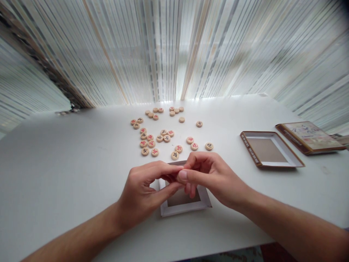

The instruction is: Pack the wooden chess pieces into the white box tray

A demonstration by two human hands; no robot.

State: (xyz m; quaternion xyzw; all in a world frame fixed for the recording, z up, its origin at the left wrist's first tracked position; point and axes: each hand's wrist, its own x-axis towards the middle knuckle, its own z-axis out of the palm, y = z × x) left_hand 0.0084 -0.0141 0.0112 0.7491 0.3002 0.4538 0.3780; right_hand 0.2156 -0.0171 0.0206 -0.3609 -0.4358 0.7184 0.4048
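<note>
White-rimmed cardboard tray [188,210] is the closest thing to me on the counter [68,163], a shallow one with a brown bottom, sitting flat right below where both hands meet. My left hand [141,193] comes in from the lower left and the right hand [215,178] from the lower right. Both are curled nearly closed, with the fingertips [183,175] pinched against each other above the tray's far edge. Honestly I can't tell whether there's anything between them, the fingers cover that spot.

Just past the tray there's a loose scatter of round wooden game pieces [178,148] with red or black characters on top. The nearest piece [175,155] is almost touching the tray's far rim, and the rest spread out toward the back of the counter.

Off to the right, well apart from the hands, sits a second tray [267,150] with a brown printed rim. Beside it is a box lid [309,136] with a picture on it. Behind everything hangs a pale striped curtain [174,47].
</note>
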